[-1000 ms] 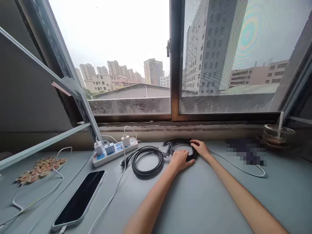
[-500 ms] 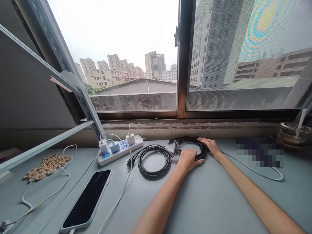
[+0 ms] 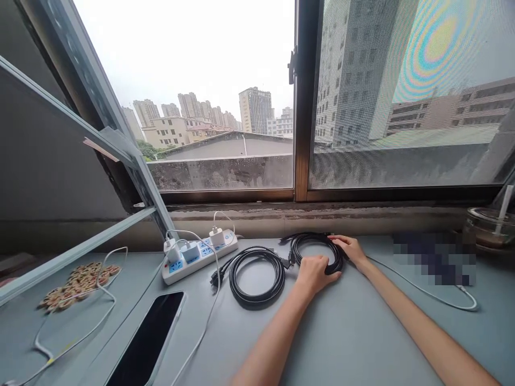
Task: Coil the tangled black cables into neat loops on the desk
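Observation:
A coiled black cable [image 3: 296,247] lies on the grey table close to the window wall, with both hands on it. My left hand [image 3: 314,272] grips its near side, fingers curled over the loops and thumb pointing right. At the coil's right edge, my right hand [image 3: 348,249] holds the loops, its fingertips at the far right side. Part of the coil is hidden under the hands. A second coiled black cable [image 3: 237,289] rests flat just to the left, its plugs [image 3: 218,279] beside the power strip.
A white power strip [image 3: 185,273] with chargers stands at the back left. Nearer are a phone [image 3: 147,340] and a white charging cord [image 3: 201,339]. A wooden trivet-like mat [image 3: 76,287] lies far left beneath a metal frame [image 3: 148,177]. A lidded cup [image 3: 488,228] stands far right.
Both hands remain on the right-hand coil with hardly any shift. The whole view has tilted slightly, so the table things sit a little lower.

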Demonstrator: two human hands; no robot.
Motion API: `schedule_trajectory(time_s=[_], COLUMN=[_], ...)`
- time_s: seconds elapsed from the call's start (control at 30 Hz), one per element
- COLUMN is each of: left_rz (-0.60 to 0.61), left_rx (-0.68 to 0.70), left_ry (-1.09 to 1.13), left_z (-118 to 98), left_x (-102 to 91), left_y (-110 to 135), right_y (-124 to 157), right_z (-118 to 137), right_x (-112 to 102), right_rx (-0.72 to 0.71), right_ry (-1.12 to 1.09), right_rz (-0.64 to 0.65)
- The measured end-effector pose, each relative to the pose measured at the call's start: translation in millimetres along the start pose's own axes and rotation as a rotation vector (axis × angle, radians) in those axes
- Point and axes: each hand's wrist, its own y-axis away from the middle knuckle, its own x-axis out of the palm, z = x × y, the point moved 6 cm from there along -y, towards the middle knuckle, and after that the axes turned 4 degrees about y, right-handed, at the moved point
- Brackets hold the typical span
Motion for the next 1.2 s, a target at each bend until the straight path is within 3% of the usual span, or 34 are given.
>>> schedule_trajectory(time_s=[0.8, 1.07, 1.2], left_rz=[-0.03, -0.142, -0.202], left_rx=[0.042, 0.09, 0.349], left_ry=[-0.126, -0.203, -0.318], left_z=[-1.3, -25.0, -47.5], left_x=[-5.0, -17.3, -38.4], left_y=[-1.1, 32.4, 61.8], right_y=[-2.5, 3.2, 4.4], right_z=[5.8, 7.1, 7.9], right_x=[4.0, 2.1, 1.3], right_rx=[0.011, 0.013, 0.011], right_ry=[0.157, 0.196, 0.202], right_rz=[-0.026, -0.041, -0.06])
